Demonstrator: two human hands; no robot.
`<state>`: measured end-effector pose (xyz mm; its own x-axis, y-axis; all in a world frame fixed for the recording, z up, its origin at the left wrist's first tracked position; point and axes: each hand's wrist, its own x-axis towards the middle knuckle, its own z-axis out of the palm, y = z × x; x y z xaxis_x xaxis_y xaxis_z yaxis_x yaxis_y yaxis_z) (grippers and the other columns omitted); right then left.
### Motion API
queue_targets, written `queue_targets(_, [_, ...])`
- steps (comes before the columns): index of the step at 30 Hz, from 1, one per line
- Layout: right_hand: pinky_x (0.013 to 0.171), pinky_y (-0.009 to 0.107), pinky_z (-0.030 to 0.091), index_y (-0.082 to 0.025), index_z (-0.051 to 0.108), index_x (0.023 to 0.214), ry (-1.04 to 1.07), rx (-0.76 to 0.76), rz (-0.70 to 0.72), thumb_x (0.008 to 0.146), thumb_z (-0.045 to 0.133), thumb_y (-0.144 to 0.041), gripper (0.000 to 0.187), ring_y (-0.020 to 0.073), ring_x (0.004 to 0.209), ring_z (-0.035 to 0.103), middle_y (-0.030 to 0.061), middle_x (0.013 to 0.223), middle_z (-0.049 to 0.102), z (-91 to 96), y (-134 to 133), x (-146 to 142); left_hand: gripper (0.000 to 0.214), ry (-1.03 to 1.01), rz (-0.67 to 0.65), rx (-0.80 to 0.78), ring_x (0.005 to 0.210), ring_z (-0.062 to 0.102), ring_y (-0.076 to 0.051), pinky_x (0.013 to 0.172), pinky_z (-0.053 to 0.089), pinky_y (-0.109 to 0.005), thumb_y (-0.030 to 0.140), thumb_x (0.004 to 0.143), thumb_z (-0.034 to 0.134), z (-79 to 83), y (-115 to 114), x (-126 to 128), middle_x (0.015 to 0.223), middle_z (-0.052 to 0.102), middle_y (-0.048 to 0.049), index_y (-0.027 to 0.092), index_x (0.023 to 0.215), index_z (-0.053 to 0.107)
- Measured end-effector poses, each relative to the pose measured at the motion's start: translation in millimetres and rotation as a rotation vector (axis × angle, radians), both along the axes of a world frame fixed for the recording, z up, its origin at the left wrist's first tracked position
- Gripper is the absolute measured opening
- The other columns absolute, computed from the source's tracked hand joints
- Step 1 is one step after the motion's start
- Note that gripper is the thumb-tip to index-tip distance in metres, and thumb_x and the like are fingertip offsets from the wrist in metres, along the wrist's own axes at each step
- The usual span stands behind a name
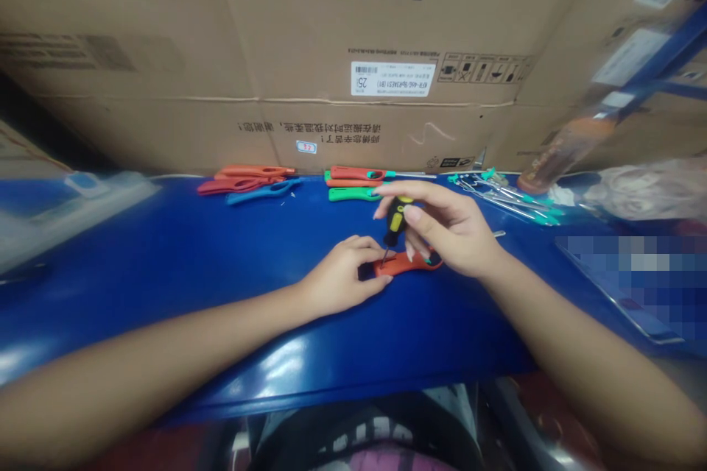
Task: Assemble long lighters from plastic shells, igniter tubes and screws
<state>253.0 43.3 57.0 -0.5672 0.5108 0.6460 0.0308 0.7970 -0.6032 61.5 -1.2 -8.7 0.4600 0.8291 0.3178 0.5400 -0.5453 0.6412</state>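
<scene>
My right hand [447, 232] is closed around a small screwdriver with a black and yellow handle [395, 219], held nearly upright. Its tip touches an orange plastic handle piece [412, 263] lying flat on the blue table [182, 257]. My left hand [342, 276] pinches the left end of that orange piece and presses it to the table. The middle of the orange piece is hidden behind my right fingers.
Several red, orange and blue handles [248, 182] lie at the back left, red and green ones [353, 184] at the back middle. Thin metal blades with teal ends [513, 199] lie at the right. A big cardboard box [331, 44] walls off the back. A plastic bag [646, 191] sits far right.
</scene>
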Motion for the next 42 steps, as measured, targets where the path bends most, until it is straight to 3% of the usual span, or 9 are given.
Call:
queue_targets(5, [0.06, 0.028, 0.054, -0.021, 0.075, 0.104, 0.094, 0.335, -0.257, 0.091, 0.069, -0.034, 0.019, 0.0144, 0.068, 0.06, 0.0067, 0.091, 0.071, 2.2, -2, -2, 0.02, -0.013, -0.004, 0.004, 0.097, 0.066, -0.021, 0.095, 0.051, -0.039, 0.025, 0.088, 0.07, -0.7, 0, 0, 0.102, 0.07, -0.0054, 0.019, 0.106, 0.074])
queue_targets(10, [0.055, 0.024, 0.051, -0.023, 0.066, 0.125, -0.054, 0.097, -0.001, 0.104, 0.047, -0.031, 0.03, 0.0099, 0.062, 0.059, 0.0058, 0.101, 0.071, 4.4, -2, 1, 0.02, 0.001, -0.004, 0.015, 0.099, 0.065, -0.022, 0.096, 0.05, -0.038, 0.024, 0.086, 0.071, -0.8, 0, -1, 0.103, 0.071, -0.0056, 0.019, 0.105, 0.075])
queue_targets(14, [0.064, 0.027, 0.052, -0.02, 0.073, 0.103, 0.03, 0.429, -0.221, 0.09, 0.071, -0.034, 0.02, 0.0153, 0.07, 0.062, 0.0045, 0.083, 0.068, 3.9, -1, 3, 0.026, -0.004, -0.009, 0.008, 0.1, 0.065, -0.023, 0.096, 0.049, -0.039, 0.025, 0.086, 0.071, -0.8, 1, -1, 0.105, 0.071, -0.0066, 0.018, 0.111, 0.074])
queue_targets(19, [0.066, 0.027, 0.054, -0.023, 0.058, 0.135, -0.116, 0.106, -0.021, 0.105, 0.041, -0.03, 0.035, 0.014, 0.077, 0.066, 0.008, 0.108, 0.071, 7.7, 2, 6, 0.027, -0.01, -0.01, -0.013, 0.094, 0.065, -0.021, 0.092, 0.05, -0.037, 0.025, 0.087, 0.071, -0.9, 1, -1, 0.099, 0.07, -0.005, 0.018, 0.113, 0.074])
queue_targets(24, [0.071, 0.029, 0.054, -0.02, 0.073, 0.112, -0.044, 0.291, -0.282, 0.087, 0.075, -0.037, 0.031, 0.0166, 0.076, 0.065, 0.008, 0.097, 0.072, 7.7, 7, 9, 0.026, -0.031, -0.016, -0.011, 0.098, 0.065, -0.021, 0.094, 0.049, -0.037, 0.026, 0.087, 0.071, -1.2, 1, -1, 0.1, 0.07, -0.0049, 0.018, 0.112, 0.074])
queue_targets(29, [0.059, 0.025, 0.052, -0.026, 0.06, 0.136, -0.13, 0.01, 0.034, 0.103, 0.049, -0.028, 0.035, 0.0077, 0.057, 0.057, 0.0059, 0.116, 0.07, 11.1, -3, 7, 0.02, -0.003, 0.009, -0.003, 0.094, 0.065, -0.021, 0.093, 0.05, -0.037, 0.025, 0.087, 0.071, -0.4, 0, 0, 0.099, 0.07, -0.0053, 0.017, 0.105, 0.075])
queue_targets(35, [0.07, 0.027, 0.052, -0.02, 0.073, 0.102, -0.047, 0.429, -0.279, 0.09, 0.071, -0.032, 0.017, 0.0152, 0.073, 0.062, 0.0038, 0.084, 0.068, 10.3, -8, 3, 0.027, 0.0, -0.006, -0.015, 0.103, 0.065, -0.023, 0.099, 0.049, -0.038, 0.025, 0.086, 0.073, -2.2, 1, -1, 0.107, 0.071, -0.0062, 0.018, 0.111, 0.074])
queue_targets(39, [0.07, 0.028, 0.055, -0.024, 0.056, 0.136, -0.204, 0.149, -0.069, 0.104, 0.042, -0.025, 0.035, 0.0127, 0.074, 0.065, 0.0066, 0.111, 0.07, 15.0, -4, 12, 0.024, -0.011, -0.009, -0.027, 0.101, 0.065, -0.022, 0.097, 0.05, -0.037, 0.027, 0.087, 0.072, -2.6, 1, -1, 0.105, 0.07, -0.0055, 0.019, 0.11, 0.075])
queue_targets(42, [0.062, 0.025, 0.054, -0.024, 0.064, 0.125, -0.218, 0.081, 0.015, 0.101, 0.053, -0.03, 0.027, 0.0127, 0.071, 0.066, 0.006, 0.108, 0.072, 15.3, 0, 14, 0.027, -0.012, -0.004, -0.029, 0.1, 0.065, -0.022, 0.097, 0.05, -0.037, 0.028, 0.086, 0.074, -3.1, 1, -2, 0.104, 0.07, -0.0056, 0.018, 0.111, 0.075])
